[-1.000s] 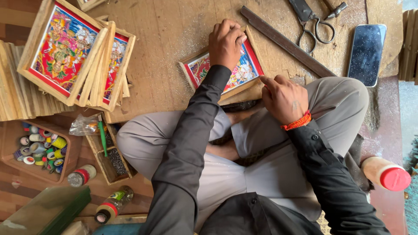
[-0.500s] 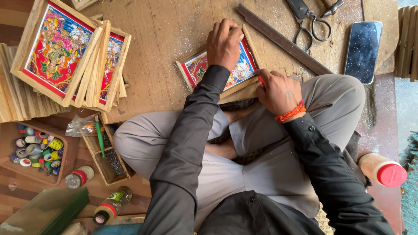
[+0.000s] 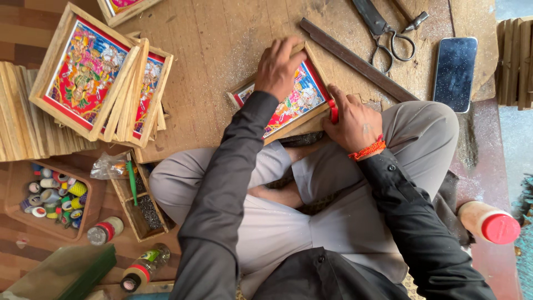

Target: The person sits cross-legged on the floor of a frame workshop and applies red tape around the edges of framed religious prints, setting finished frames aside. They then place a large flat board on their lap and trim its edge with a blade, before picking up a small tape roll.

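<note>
Watching a framed picture (image 3: 288, 103) lying flat on the wooden board (image 3: 222, 50), just ahead of the crossed legs. Its long axis runs on a slant, low at the left end, high at the right. I see the left hand (image 3: 280, 69) laid on the upper edge of the frame, palm down, fingers together and curled over the far rail. The right hand (image 3: 352, 119) sits at the frame's lower right corner, fingers bunched around a small red thing (image 3: 333, 113) held against that corner; I cannot tell what the thing is. Both hands touch the frame; the right one is nearer the body.

Further out: a long dark metal bar (image 3: 358, 64) lies just beyond the frame, roughly parallel to its right side. Scissors (image 3: 388, 39) and a phone (image 3: 455, 72) lie past it. To the left, a stack of finished frames (image 3: 94, 78). Lower left, a tray of tape rolls (image 3: 53, 197) and a few small bottles (image 3: 105, 230).
</note>
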